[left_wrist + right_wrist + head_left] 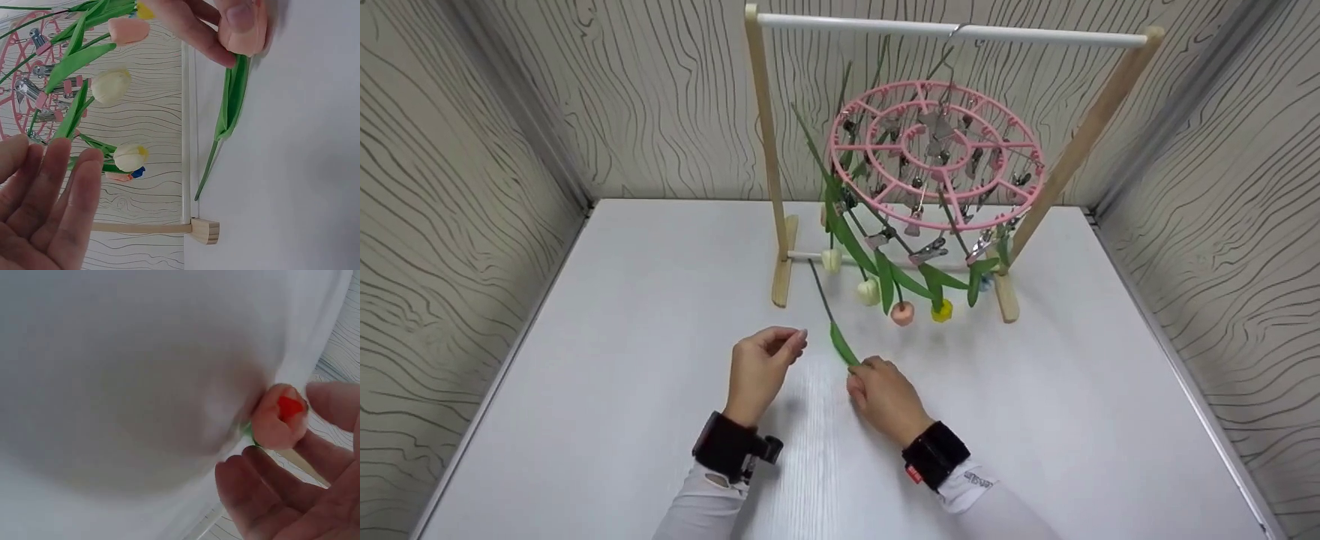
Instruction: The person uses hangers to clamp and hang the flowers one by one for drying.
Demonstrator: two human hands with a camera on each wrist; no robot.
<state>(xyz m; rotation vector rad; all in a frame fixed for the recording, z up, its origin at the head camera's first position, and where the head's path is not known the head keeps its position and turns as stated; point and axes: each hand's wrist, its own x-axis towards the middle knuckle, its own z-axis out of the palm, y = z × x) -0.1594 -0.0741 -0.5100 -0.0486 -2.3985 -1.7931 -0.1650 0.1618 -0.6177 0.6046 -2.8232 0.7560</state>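
A pink artificial tulip [243, 36] with a green leaf [844, 346] and a thin stem lies along the white table, its stem end toward the rack. My right hand [887, 397] pinches its blossom [279, 422] between thumb and fingers. To the left of the stem hovers my left hand [761, 371], fingers loosely bent and holding nothing. Above and beyond both hands hangs a round pink clip hanger [937, 154]. Several tulips hang blossom-down from its metal clips [930, 251], among them a white one [868, 292], a pink one [902, 313] and a yellow one [941, 310].
The hanger hooks over a white bar [870, 25] on a wooden rack, whose left foot [781, 289] and right foot [1006, 298] stand on the table [622, 360]. Wood-patterned walls [660, 97] enclose the table at the back and sides.
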